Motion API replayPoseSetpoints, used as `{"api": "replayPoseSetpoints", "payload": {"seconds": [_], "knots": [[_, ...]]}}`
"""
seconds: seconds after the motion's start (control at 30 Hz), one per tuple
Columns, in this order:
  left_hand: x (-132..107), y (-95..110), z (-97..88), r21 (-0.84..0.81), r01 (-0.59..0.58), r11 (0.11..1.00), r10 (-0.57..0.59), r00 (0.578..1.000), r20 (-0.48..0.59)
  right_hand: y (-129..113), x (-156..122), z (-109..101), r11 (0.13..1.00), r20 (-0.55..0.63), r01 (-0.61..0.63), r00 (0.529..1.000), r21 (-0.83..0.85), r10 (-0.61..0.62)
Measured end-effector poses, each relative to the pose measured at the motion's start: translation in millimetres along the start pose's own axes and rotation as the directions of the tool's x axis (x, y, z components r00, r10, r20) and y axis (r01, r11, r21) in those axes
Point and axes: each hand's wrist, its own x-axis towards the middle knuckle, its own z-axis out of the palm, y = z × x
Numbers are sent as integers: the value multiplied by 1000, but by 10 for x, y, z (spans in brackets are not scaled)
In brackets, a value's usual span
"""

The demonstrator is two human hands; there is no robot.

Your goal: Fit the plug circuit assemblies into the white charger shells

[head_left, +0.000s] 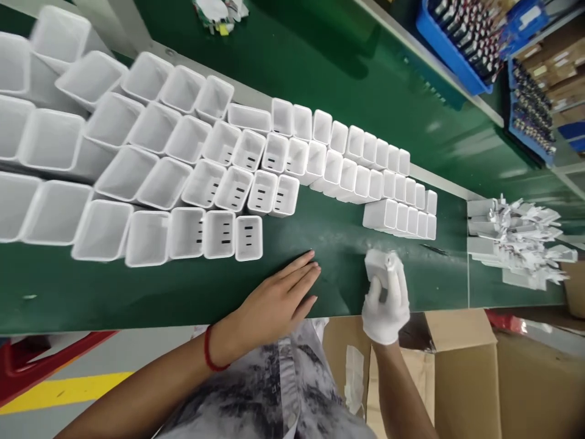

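Note:
My left hand (278, 299), bare with a red cord on the wrist, lies on the green tabletop with its fingers stretched out and nothing in them. In a white glove, my right hand (387, 308) is closed around a small white plastic box (376, 263), held just over the table; the fingers cover part of it. Rows of open-topped white plastic boxes (148, 238) fill the table at left, some with dark slots in their inner walls. The nearest slotted box (249, 239) stands just left of my left fingertips. Further rows of white boxes (397, 216) stand beyond my right hand.
At the far right lies a pile of white parts with wiry ends (525, 238). Blue trays of small parts (457, 36) sit on the upper shelf. Open cardboard boxes (461, 378) stand below the table edge. A thin dark tool (434, 249) lies near the right rows.

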Motion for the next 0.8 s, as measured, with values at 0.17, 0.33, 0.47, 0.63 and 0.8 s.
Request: {"api": "replayPoseSetpoints", "payload": {"seconds": [0.17,0.33,0.47,0.63,0.8], "knots": [[-8,-15,12,32,24,999,-24,1000,9,-1,32,249,988,-78,-42,996,-152,30],[-9,-33,15,67,4,998,-6,1000,30,-72,128,47,956,-283,-117,939,268,195],[-8,-38,2,62,22,998,-24,999,25,-50,273,34,582,32,-479,789,657,613],[14,-22,-29,38,23,999,-24,999,24,53,384,67,261,400,-676,655,689,641],[57,-3,-44,-16,47,999,-47,999,10,96,384,51,168,474,-693,629,701,616]]}}
